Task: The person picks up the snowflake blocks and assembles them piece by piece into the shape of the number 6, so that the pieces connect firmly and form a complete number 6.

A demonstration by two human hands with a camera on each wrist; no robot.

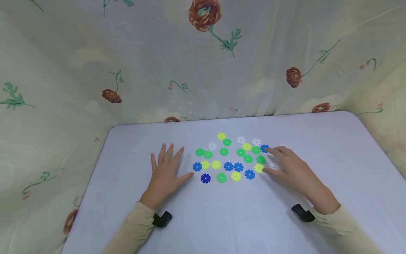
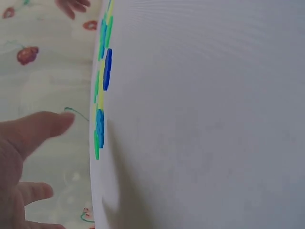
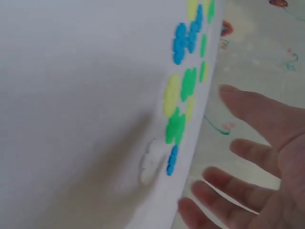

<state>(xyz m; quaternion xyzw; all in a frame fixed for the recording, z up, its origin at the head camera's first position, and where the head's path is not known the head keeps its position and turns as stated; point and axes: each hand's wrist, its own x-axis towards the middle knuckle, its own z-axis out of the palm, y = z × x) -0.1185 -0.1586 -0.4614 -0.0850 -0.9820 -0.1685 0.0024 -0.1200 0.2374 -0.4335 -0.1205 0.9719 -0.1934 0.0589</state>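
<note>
Several flat notched plastic discs like small snowflakes lie spread over the middle of the table. Among them are a dark blue disc (image 1: 205, 178), a green disc (image 1: 221, 177), a yellow disc (image 1: 236, 176) and a white disc (image 1: 211, 146). My left hand (image 1: 165, 176) is to their left with its fingers spread, nearest to a blue disc (image 1: 197, 167), and holds nothing. At the right end, my right hand (image 1: 293, 173) hovers with parted, slightly bent fingers near another blue disc (image 3: 172, 161) and a white disc (image 3: 152, 162). In the right wrist view nothing sits between its fingers.
A white cloth covers the table (image 1: 203, 218), whose rounded far edge meets a hanging flowered curtain (image 1: 142, 70). Black wrist devices, one on the left wrist (image 1: 162, 219) and one on the right (image 1: 302, 213), stick out beside the sleeves.
</note>
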